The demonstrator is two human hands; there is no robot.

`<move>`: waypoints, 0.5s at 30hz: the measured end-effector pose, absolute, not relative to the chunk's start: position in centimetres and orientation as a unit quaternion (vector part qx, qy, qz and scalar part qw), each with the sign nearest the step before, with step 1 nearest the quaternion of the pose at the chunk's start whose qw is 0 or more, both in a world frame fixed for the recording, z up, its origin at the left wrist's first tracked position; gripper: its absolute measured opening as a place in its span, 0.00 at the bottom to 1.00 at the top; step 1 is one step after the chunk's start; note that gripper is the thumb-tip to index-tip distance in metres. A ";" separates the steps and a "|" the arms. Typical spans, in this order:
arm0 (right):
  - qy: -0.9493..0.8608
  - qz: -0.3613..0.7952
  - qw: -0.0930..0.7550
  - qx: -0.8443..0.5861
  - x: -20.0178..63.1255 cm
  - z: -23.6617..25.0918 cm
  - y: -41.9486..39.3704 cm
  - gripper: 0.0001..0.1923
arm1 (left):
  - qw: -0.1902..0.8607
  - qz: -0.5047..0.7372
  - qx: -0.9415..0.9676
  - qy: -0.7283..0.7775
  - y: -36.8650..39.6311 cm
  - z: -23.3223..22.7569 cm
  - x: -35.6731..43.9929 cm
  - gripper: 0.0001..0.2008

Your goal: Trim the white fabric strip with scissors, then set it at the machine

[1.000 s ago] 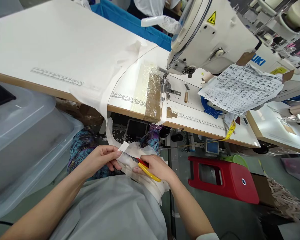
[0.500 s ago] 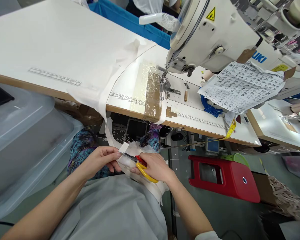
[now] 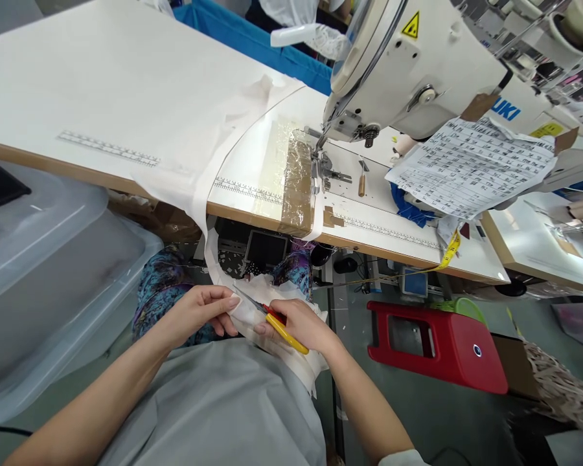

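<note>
Over the lap, my right hand (image 3: 298,323) is closed round the yellow and red handles of a pair of scissors (image 3: 285,332). Their dark blades reach left across white fabric, with the tips close to my left fingers. My left hand (image 3: 208,309) pinches the edge of the white fabric (image 3: 247,312) between thumb and forefinger. A white fabric strip (image 3: 211,251) runs from the lap up over the table edge onto the tabletop. More pale cloth lies bunched under my right hand.
A sewing machine (image 3: 374,84) stands on the white table (image 3: 102,71), with a handwritten sheet (image 3: 473,168) taped on. A small wooden-handled tool (image 3: 362,184) lies by the needle. Translucent bins (image 3: 53,259) sit at left; a red stool (image 3: 437,346) is on the floor at right.
The scissor handles have come together and the blades have closed. The small white piece that stuck up beside my left fingertips is no longer visible there. Both hands stay nearly in place.
</note>
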State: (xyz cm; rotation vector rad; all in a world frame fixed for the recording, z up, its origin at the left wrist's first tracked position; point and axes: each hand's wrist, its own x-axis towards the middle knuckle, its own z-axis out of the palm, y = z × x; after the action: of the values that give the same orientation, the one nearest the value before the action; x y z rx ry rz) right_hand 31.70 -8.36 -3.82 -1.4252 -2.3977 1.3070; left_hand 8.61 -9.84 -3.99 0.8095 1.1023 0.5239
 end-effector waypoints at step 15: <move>-0.735 0.400 0.262 -0.480 30.4 -2.8 -10.7 0.07 | 0.230 0.228 0.696 0.641 1.0 3.6 6.6 0.17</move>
State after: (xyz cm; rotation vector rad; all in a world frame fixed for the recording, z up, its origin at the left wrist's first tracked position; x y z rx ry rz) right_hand 30.37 -10.68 -2.84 -1.2990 -1.9896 1.0820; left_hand 6.64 1.00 3.55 1.9153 1.7642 0.6269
